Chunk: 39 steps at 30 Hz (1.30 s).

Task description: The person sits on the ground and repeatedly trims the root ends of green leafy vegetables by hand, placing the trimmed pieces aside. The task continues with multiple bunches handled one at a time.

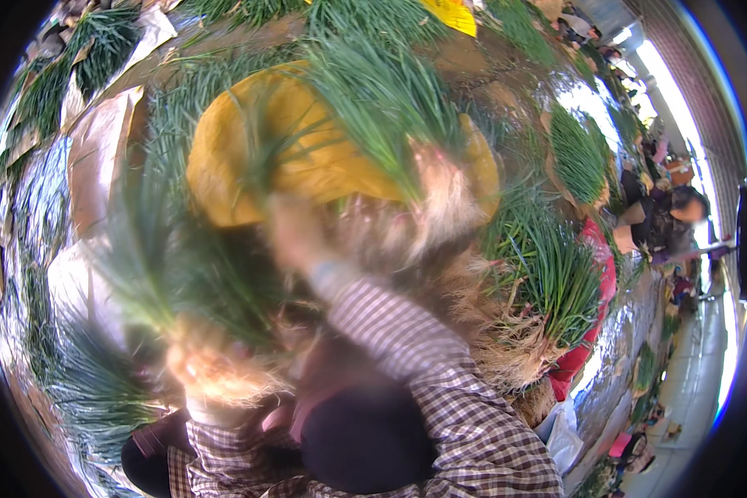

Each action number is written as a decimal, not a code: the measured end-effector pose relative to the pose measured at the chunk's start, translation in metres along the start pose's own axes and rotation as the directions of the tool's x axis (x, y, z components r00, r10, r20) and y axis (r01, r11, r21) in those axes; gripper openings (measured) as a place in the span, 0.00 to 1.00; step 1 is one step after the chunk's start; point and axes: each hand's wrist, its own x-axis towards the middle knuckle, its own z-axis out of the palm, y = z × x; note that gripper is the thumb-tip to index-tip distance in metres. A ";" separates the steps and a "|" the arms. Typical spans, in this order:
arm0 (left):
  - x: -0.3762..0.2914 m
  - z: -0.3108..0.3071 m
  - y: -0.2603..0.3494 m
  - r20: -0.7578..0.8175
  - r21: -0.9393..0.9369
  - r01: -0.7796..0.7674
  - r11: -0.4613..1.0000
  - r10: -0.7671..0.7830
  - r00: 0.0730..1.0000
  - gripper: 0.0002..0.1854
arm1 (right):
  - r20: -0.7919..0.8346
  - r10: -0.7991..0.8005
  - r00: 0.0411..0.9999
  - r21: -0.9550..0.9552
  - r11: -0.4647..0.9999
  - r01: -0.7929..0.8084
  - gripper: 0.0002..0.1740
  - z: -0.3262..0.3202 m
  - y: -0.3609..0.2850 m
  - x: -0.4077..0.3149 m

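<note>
My right hand (292, 230) is blurred by motion, over the near edge of a yellow sack (348, 165), at the base of a few green onion stalks (261, 143); how its fingers lie cannot be told. At the lower left, my left hand, mostly hidden under pale roots, holds a thick bunch of green onions (155, 292) with the leaves pointing away. A large bunch of green onions (436, 168) lies over the right part of the yellow sack, its roots toward me. More root ends (367, 224) show at the sack's near edge.
Green onions (554, 286) lie on red plastic (588, 330) at the right, and more (99, 380) at the lower left. A brown sheet (99, 162) is at the left. Another person (660, 218) is at the far right, with further people and onion piles beyond.
</note>
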 end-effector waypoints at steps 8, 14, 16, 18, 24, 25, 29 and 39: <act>0.014 0.001 0.008 0.167 0.400 -0.031 0.916 -0.040 0.985 0.13 | 0.157 -0.263 0.952 -0.251 0.921 0.296 0.28 -0.053 0.008 -0.069; 0.006 -0.039 -0.008 -0.170 0.136 0.125 0.983 -0.101 0.980 0.14 | -0.626 0.098 0.774 -0.317 0.874 -0.367 0.23 -0.223 0.046 -0.036; 0.008 -0.056 -0.012 -0.172 0.054 0.148 0.987 -0.137 0.976 0.15 | -0.641 0.083 0.763 -0.391 0.820 -0.418 0.22 -0.225 0.054 -0.025; 0.003 -0.067 -0.012 -0.165 0.020 0.155 0.988 -0.150 0.975 0.15 | -0.521 0.066 0.851 -0.041 0.994 -0.102 0.22 -0.205 0.057 -0.022; -0.009 -0.062 -0.003 -0.239 0.102 0.112 0.989 -0.085 0.967 0.13 | -0.348 -0.284 0.893 -0.365 0.919 0.150 0.28 -0.136 0.040 -0.064; -0.008 -0.057 -0.005 -0.195 0.121 0.095 0.988 -0.070 0.978 0.14 | -0.344 -0.391 0.854 -0.366 0.893 0.262 0.32 -0.128 0.038 -0.071; -0.001 -0.040 -0.008 -0.207 0.111 0.156 0.981 -0.131 0.970 0.15 | -0.172 -0.061 0.983 -0.180 0.983 0.029 0.40 -0.120 0.045 -0.110; -0.008 -0.055 -0.005 -0.195 0.096 0.152 0.984 -0.131 0.972 0.14 | -0.364 0.189 0.912 0.230 0.967 -0.109 0.15 -0.166 0.014 -0.030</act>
